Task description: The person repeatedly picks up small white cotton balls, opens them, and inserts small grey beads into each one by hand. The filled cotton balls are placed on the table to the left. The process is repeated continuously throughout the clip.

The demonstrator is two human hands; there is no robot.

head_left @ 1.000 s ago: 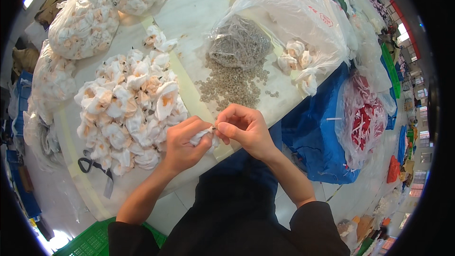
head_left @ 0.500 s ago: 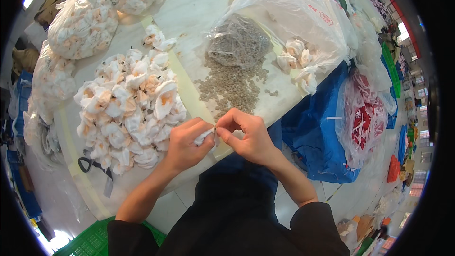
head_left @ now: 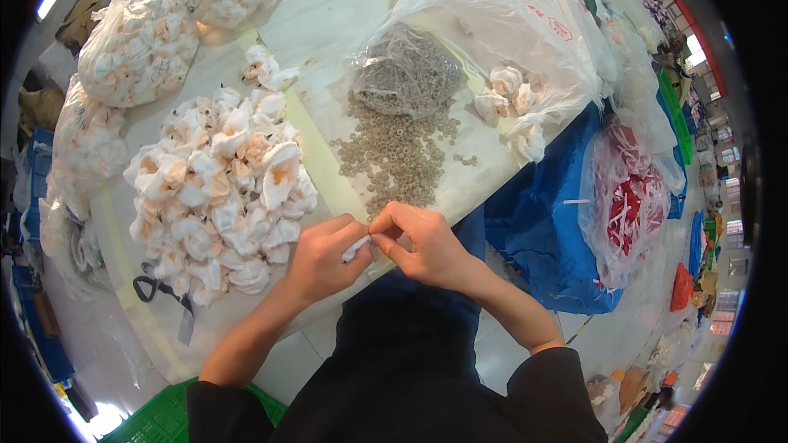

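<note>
At the near edge of the white table point(head_left: 328, 25), the person's two hands meet over a small white piece of cloth point(head_left: 355, 248). Their left hand point(head_left: 322, 258) is curled around it, gripping it from the side, while their right hand point(head_left: 420, 244) pinches its top between thumb and fingertips; the two hands touch. Just beyond the hands lies a loose scatter of small beige rings point(head_left: 394, 160), spilling from a clear bag of the same rings point(head_left: 408, 74). To the left sits a heap of white and peach fabric flowers point(head_left: 217, 184), with more of them packed in clear bags point(head_left: 139, 45) farther back. Black-handled scissors point(head_left: 160, 291) lie near the heap, toward the table's edge. A blue sack point(head_left: 533, 230) stands beside the table on the right.
</note>
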